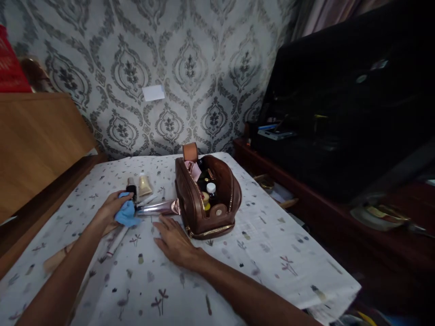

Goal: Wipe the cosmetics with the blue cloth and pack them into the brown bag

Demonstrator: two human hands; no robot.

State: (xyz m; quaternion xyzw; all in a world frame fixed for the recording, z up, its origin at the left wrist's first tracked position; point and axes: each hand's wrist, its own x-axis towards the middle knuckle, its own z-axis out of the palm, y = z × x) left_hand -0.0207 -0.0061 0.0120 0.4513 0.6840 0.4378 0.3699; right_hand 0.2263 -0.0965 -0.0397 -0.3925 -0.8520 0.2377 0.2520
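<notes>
My left hand (113,206) is closed around a crumpled light blue cloth (127,213), close to a small dark bottle (131,186). My right hand (175,237) lies on the tablecloth with fingers spread, its fingertips just below a shiny silver-pink tube (159,208). That tube lies between the blue cloth and a brown leather bag (190,213), which stands unzipped. Inside the bag are a white-capped bottle (211,190), a yellow item (205,199) and other partly hidden things. A cream-coloured tube (144,185) sits behind the silver one. A thin white stick-like item (117,241) lies beside my left forearm.
A white patterned tablecloth (265,253) covers the table. Wooden furniture (41,149) stands at the left, and a large dark screen-like panel (340,99) rises at the right. A partly open drawer (283,197) shows beyond the table's right edge. Patterned wallpaper (190,68) is behind.
</notes>
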